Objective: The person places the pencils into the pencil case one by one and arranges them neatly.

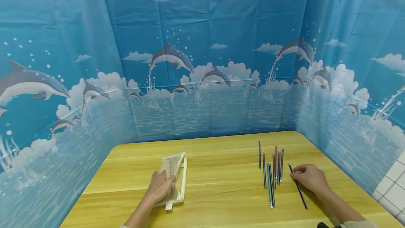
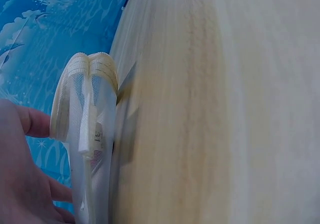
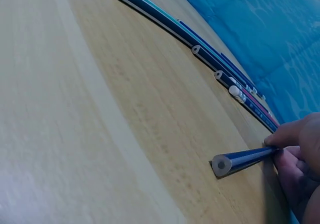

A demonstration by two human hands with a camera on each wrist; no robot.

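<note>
A pale mesh zip pouch [image 1: 181,171] lies on the left of the table, its zip edge facing right. My left hand [image 1: 160,187] is over it, and the thumb [image 2: 37,122] meets the upper zip band, which is drawn back. A thin dark stick shape shows through the mesh. At the right, my right hand [image 1: 311,178] pinches a dark blue pencil [image 1: 300,193] between thumb and fingers near its white-tipped far end. The pencil's flat, unsharpened end [image 3: 221,165] points to the right wrist camera. Some left fingertips are hidden.
Several loose pencils [image 1: 270,185] lie roughly side by side left of my right hand, mostly dark, with teal and reddish ones among them. The yellow wood-grain table [image 1: 221,182] has rounded far corners. A blue dolphin-print curtain [image 1: 215,112] hangs behind and along both sides.
</note>
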